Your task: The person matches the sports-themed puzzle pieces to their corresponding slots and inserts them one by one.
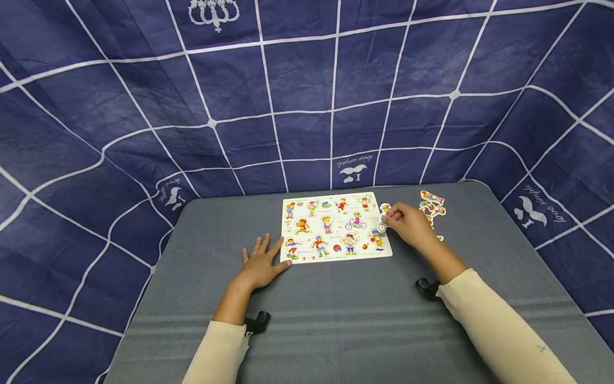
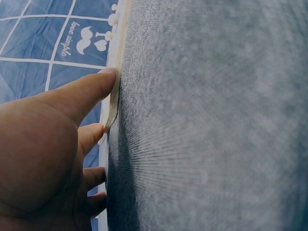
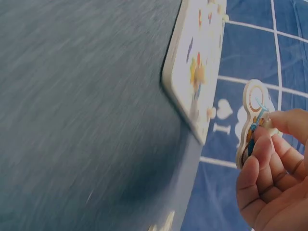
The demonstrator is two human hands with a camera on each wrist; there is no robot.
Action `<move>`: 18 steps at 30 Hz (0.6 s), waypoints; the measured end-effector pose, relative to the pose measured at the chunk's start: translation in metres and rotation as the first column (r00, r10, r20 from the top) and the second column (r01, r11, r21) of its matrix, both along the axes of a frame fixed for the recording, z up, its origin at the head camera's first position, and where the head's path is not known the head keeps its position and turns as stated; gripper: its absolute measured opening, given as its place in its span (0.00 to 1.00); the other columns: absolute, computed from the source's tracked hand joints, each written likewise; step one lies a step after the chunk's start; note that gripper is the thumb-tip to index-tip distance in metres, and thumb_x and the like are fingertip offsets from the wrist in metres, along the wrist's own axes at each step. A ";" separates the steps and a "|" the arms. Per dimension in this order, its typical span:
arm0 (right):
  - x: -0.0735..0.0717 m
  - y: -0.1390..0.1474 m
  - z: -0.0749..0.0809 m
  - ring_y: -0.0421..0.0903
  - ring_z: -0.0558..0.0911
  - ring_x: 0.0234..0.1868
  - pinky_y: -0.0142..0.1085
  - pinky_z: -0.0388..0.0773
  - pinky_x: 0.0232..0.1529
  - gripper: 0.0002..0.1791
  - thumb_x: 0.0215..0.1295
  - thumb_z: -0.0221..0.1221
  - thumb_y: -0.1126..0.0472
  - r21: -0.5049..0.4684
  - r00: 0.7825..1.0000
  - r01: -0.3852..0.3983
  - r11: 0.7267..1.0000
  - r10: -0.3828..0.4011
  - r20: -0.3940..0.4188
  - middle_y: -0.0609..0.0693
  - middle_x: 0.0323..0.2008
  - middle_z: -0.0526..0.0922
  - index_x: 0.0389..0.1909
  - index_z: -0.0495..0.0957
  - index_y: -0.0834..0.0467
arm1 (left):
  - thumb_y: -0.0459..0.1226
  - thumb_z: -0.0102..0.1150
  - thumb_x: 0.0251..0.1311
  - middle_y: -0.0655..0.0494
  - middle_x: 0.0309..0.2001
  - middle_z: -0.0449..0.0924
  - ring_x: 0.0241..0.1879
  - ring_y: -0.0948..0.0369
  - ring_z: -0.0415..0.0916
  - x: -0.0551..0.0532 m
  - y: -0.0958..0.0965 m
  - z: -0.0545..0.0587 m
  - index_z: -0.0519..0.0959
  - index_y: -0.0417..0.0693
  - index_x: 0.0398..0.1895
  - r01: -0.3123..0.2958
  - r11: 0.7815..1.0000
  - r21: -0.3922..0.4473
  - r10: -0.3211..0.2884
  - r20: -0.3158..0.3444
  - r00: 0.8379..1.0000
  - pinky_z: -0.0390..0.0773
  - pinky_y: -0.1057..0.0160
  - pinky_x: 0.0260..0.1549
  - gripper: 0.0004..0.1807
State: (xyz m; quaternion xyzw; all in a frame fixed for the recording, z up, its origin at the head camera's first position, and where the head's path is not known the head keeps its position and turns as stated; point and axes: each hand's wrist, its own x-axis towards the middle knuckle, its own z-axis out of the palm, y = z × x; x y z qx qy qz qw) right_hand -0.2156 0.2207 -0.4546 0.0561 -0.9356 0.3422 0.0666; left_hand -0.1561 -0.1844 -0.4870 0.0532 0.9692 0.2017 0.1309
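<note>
A puzzle board (image 1: 336, 250) with printed sports figures lies flat on the grey table. My left hand (image 1: 261, 266) is spread at its lower left corner, thumb and a finger touching the edge. In the left wrist view the left thumb (image 2: 103, 82) meets the board's thin side. With the right hand (image 1: 410, 221) I pinch a puzzle piece (image 1: 382, 225) shaped like a child on a bicycle, just off the board's right side. The right wrist view shows this bicycle piece (image 3: 255, 103) held on edge between thumb and fingers, raised above the table.
A small pile of loose puzzle pieces (image 1: 434, 205) lies to the right of the board, partly behind the right hand. The grey tabletop (image 1: 336, 325) reaches to a blue checked cloth (image 1: 302, 133) hanging at the back and sides.
</note>
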 end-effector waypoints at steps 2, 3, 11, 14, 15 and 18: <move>-0.005 -0.008 -0.001 0.42 0.79 0.30 0.33 0.71 0.33 0.10 0.67 0.65 0.56 -0.002 1.000 -0.004 1.000 0.004 0.005 0.53 0.31 0.84 0.35 0.80 0.60 | 0.62 0.55 0.67 0.43 0.83 0.38 0.82 0.41 0.30 0.000 0.000 0.000 0.53 0.64 0.81 0.000 1.000 0.001 0.000 0.000 1.000 0.31 0.25 0.71 0.43; -0.007 -0.012 -0.001 0.43 0.78 0.30 0.33 0.71 0.33 0.10 0.67 0.65 0.56 -0.004 1.000 -0.009 1.000 0.009 0.006 0.53 0.30 0.84 0.35 0.79 0.59 | 0.62 0.55 0.67 0.44 0.83 0.38 0.82 0.41 0.30 0.000 0.000 0.000 0.53 0.64 0.81 -0.001 1.000 0.001 0.001 0.001 1.000 0.31 0.25 0.71 0.43; -0.025 -0.042 -0.006 0.44 0.75 0.27 0.34 0.70 0.30 0.09 0.67 0.64 0.57 -0.005 0.998 -0.060 0.998 0.061 0.035 0.51 0.28 0.81 0.34 0.78 0.58 | 0.62 0.55 0.67 0.43 0.83 0.39 0.82 0.41 0.31 0.000 0.000 0.000 0.54 0.64 0.81 -0.001 1.000 0.008 0.001 -0.002 1.000 0.31 0.25 0.71 0.43; -0.032 -0.051 -0.009 0.43 0.74 0.25 0.33 0.69 0.28 0.08 0.67 0.63 0.58 0.006 0.995 -0.078 0.997 0.078 0.060 0.49 0.26 0.79 0.33 0.77 0.58 | 0.62 0.55 0.67 0.44 0.83 0.39 0.82 0.42 0.30 0.000 0.000 0.000 0.54 0.64 0.81 0.000 1.000 0.007 0.000 0.000 1.000 0.31 0.25 0.71 0.43; -0.035 -0.054 -0.010 0.43 0.74 0.25 0.33 0.69 0.28 0.08 0.66 0.63 0.58 0.011 0.994 -0.085 0.996 0.084 0.064 0.49 0.26 0.79 0.33 0.77 0.58 | 0.62 0.55 0.67 0.43 0.83 0.39 0.82 0.41 0.30 0.000 -0.001 0.000 0.54 0.64 0.81 0.000 1.000 0.009 0.000 0.000 1.000 0.31 0.25 0.71 0.43; -0.042 -0.061 -0.012 0.43 0.73 0.24 0.33 0.68 0.27 0.08 0.66 0.63 0.58 0.025 0.992 -0.096 0.995 0.094 0.087 0.49 0.24 0.77 0.31 0.76 0.57 | 0.62 0.55 0.67 0.43 0.83 0.38 0.82 0.41 0.30 0.000 -0.001 0.000 0.54 0.64 0.81 0.000 1.000 0.007 0.000 0.000 1.000 0.31 0.25 0.71 0.43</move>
